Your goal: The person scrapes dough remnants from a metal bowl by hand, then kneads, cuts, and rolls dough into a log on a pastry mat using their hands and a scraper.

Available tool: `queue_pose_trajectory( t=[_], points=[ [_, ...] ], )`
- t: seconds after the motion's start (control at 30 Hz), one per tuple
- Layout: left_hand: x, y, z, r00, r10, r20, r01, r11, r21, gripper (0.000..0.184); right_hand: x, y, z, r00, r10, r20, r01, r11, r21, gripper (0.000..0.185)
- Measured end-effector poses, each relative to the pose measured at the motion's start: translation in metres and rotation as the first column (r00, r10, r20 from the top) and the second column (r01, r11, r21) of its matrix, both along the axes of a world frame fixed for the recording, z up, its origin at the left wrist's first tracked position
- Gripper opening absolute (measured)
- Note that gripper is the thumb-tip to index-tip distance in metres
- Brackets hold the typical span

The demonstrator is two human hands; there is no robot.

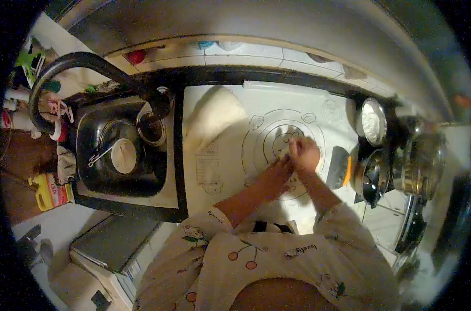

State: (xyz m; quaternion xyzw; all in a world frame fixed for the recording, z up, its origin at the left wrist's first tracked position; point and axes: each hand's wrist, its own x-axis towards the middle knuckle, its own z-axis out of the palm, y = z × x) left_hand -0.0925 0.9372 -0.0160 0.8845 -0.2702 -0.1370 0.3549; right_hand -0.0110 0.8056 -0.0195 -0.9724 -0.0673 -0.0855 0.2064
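My two hands meet above the ringed middle of a white printed mat (209, 160). My right hand (305, 154) is closed, with its fingers curled over and against the left. My left hand (283, 159) lies under and beside it, and its fingers are mostly hidden. Whatever may be between the palms does not show. Left of the hands, a pale cream mound (220, 114) rests on the mat; I cannot tell if it is dough or cloth. To the right is a dark scraper (337, 165) with an orange edge (348, 171).
Right of the mat stand a metal bowl of white powder (372, 123), a shiny black bowl (375, 177) and a glass-like pot (419, 166). At left, a dark sink (98, 181) with a black faucet (82, 58) holds a pale round dish (123, 155). A shelf (235, 23) overhangs the back.
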Motion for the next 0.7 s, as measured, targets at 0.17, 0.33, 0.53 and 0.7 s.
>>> queue_pose_trajectory(
  t=[0.17,0.33,0.53,0.7],
  points=[
    [0.002,0.001,-0.003,0.994,0.065,0.084,-0.063,0.998,-0.020,0.074,0.033,-0.011,-0.037,0.990,0.010,0.138,-0.002,0.999,-0.053,0.028],
    [0.019,-0.001,-0.007,0.982,0.185,0.028,-0.176,0.965,-0.192,0.066,0.060,0.005,-0.027,0.988,-0.154,0.033,0.153,0.988,0.030,0.042],
    [0.060,0.098,0.010,0.653,0.520,0.550,-0.620,0.785,-0.005,0.082,0.048,-0.005,-0.028,0.988,-0.133,-0.076,0.152,0.911,0.383,0.034],
    [0.116,0.164,0.025,0.745,0.615,0.257,-0.663,0.642,0.386,0.110,0.037,-0.067,-0.011,0.959,-0.278,0.054,0.134,0.614,0.778,0.024]
  ],
)
